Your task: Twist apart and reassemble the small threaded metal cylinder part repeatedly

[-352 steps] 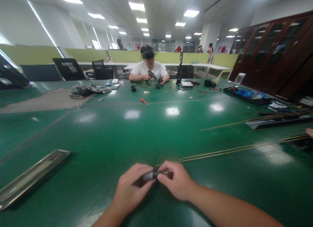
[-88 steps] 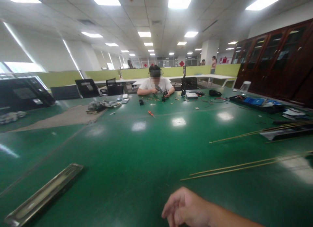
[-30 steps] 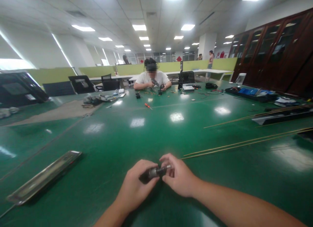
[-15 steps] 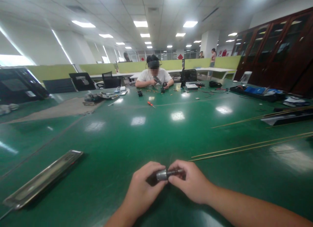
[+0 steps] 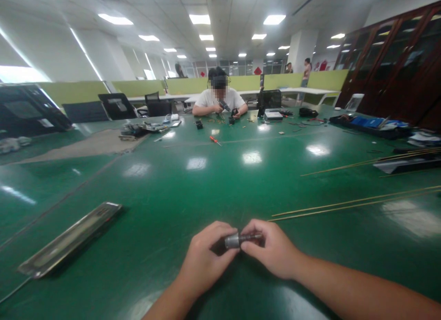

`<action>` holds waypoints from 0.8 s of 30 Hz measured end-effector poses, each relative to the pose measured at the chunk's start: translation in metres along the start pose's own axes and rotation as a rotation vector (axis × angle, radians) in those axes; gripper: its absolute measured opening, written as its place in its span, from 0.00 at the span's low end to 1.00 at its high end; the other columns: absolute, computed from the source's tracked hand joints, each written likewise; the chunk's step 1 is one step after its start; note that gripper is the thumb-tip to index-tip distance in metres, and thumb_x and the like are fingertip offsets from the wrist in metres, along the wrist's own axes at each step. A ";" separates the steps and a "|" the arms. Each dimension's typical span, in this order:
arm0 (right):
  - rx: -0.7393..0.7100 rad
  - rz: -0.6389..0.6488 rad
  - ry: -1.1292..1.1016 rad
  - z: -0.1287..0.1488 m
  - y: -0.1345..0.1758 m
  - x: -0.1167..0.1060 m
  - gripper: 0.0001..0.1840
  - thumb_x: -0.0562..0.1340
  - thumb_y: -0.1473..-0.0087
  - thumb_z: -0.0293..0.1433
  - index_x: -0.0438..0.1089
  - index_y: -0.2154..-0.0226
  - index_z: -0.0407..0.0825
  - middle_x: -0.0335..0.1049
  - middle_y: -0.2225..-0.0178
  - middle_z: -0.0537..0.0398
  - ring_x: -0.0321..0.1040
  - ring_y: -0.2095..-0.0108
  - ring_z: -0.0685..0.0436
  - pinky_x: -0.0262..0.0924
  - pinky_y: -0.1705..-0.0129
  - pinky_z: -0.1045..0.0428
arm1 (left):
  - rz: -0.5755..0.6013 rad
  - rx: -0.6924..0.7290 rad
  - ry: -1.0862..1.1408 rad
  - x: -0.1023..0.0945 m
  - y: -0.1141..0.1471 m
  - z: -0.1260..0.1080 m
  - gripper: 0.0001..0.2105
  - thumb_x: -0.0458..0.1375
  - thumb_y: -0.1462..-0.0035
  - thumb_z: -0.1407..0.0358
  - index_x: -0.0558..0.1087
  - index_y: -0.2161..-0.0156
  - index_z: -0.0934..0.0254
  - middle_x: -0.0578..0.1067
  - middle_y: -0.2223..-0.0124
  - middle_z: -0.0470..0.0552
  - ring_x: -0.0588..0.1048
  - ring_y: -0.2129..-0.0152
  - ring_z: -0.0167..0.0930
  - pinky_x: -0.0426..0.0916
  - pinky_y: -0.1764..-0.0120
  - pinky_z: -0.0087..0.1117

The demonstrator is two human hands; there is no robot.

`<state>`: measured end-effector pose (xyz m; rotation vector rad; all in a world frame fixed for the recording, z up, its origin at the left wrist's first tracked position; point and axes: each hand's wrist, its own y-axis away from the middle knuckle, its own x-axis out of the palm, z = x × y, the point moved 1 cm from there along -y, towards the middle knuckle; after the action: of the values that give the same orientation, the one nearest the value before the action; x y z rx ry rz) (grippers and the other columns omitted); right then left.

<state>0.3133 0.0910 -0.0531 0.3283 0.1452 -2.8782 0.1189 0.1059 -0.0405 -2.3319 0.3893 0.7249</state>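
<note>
Grey cylinder (image 5: 233, 240) with dark shaft (image 5: 251, 237), lower centre of frame, between hands. Left hand (image 5: 206, 258): fingers gripping cylinder. Right hand (image 5: 277, 250): fingers pinching shaft. Judgement: hold both coaxial, light grip, small wrist turns. Yellow rods (image 5: 285, 213) just beyond right hand, tight side. Long metal piece (image 5: 74, 237), lower left, well apart; more room leftward. Surface's (image 5: 220, 187) near edge out of frame.
</note>
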 end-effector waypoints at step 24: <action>-0.036 0.011 -0.042 0.001 0.000 -0.003 0.03 0.66 0.52 0.28 0.72 0.70 0.47 0.72 0.73 0.58 0.68 0.71 0.48 0.59 0.67 0.55 | -0.003 0.041 -0.061 -0.003 0.001 -0.006 0.12 0.66 0.46 0.70 0.76 0.55 0.60 0.78 0.61 0.49 0.78 0.65 0.30 0.72 0.62 0.29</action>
<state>0.3163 0.0915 -0.0517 0.2616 0.1867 -2.8660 0.1182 0.1015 -0.0358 -2.2660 0.3699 0.7777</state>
